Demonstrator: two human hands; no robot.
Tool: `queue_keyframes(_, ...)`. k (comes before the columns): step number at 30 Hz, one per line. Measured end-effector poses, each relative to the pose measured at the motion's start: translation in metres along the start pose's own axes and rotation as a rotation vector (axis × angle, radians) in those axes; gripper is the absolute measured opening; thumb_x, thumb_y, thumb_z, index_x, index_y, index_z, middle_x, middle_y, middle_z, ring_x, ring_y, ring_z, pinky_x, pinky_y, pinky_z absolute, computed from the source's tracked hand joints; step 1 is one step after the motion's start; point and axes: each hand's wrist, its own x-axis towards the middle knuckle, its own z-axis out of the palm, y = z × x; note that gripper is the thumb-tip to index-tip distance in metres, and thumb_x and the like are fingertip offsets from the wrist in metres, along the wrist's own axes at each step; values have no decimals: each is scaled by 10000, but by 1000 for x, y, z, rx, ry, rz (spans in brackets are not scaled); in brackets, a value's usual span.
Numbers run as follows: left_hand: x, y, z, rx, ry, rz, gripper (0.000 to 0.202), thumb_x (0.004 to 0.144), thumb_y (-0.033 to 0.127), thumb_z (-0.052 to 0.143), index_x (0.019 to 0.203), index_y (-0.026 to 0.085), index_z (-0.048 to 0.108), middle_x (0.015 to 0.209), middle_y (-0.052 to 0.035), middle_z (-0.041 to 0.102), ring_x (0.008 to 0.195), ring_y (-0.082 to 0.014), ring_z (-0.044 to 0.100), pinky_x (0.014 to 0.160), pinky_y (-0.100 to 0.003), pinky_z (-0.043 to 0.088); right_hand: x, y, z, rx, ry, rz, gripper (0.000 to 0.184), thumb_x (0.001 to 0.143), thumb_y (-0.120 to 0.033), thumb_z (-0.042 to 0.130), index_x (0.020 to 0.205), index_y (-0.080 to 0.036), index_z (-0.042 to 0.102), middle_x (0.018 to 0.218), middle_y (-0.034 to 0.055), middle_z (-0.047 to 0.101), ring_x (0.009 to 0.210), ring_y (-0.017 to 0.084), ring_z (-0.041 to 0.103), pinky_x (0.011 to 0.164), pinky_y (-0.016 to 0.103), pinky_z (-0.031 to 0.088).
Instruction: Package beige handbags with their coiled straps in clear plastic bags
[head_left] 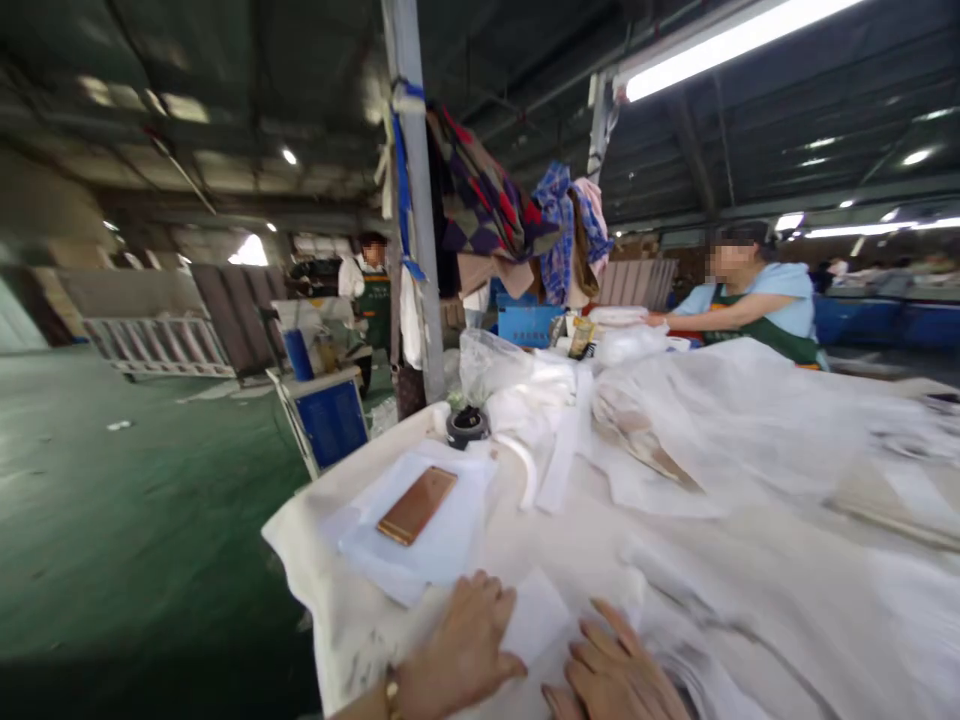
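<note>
Resting palm-down at the near edge of the cloth-covered table [577, 545], the left hand [461, 655] and the right hand [616, 675] are lying side by side, apart, with fingers spread flat and clamped on nothing. A small white sheet [536, 612] is lying between them. The left hand's fingers are overlapping its left margin, while the right hand's fingertips are ending just beside its right corner, so the left hand is the nearer. Its long axis cannot be told, since the hands are hiding part of it. Beyond the left hand, a copper-coloured phone [417, 505] is sitting on stacked white pads [450, 548], angled up to the right. Ahead of the right hand, heaped white fabric [750, 420] is spreading toward a co-worker [754, 300] well apart.
</note>
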Motion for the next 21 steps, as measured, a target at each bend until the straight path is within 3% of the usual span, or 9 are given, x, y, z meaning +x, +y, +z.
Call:
queue_keyframes(4,3,10,-16,-32,-60,-124,588,648,394,722,1128,115,531,1138,-145,570,1086,-315,505,934,-424,392,7,-15,-23,-17,-151,90,211,840,-220,478,660,-195,585,627,10,593,783,173,623,1052,415,363)
queue_keyframes(8,8,12,-22,-153,-156,-247,519,601,388,724,1009,148,510,993,-108,635,946,-290,595,799,-350,437,17,-19,-32,-12,-255,131,190,794,-284,547,625,-200,563,637,11,572,747,176,603,1041,422,383)
queue_keyframes(12,9,11,-19,-186,-187,-277,507,599,398,710,991,176,478,927,-89,661,893,-302,624,731,-338,429,15,-13,-28,8,-253,132,206,786,-325,570,618,-207,561,656,18,577,802,195,597,1058,433,361)
queue_keyframes(17,11,10,-18,-241,-203,-305,492,587,423,711,955,197,477,890,-68,662,881,-289,623,716,-319,413,12,-9,-22,32,-256,102,319,849,-312,457,552,-215,519,502,-32,445,582,147,510,1078,445,310)
queue_keyframes(21,11,9,-20,-269,-202,-315,442,600,407,692,926,197,478,851,-52,652,837,-275,616,689,-307,392,14,-8,-28,9,-248,112,307,851,-325,470,578,-201,538,546,-17,475,633,152,518,1000,407,357)
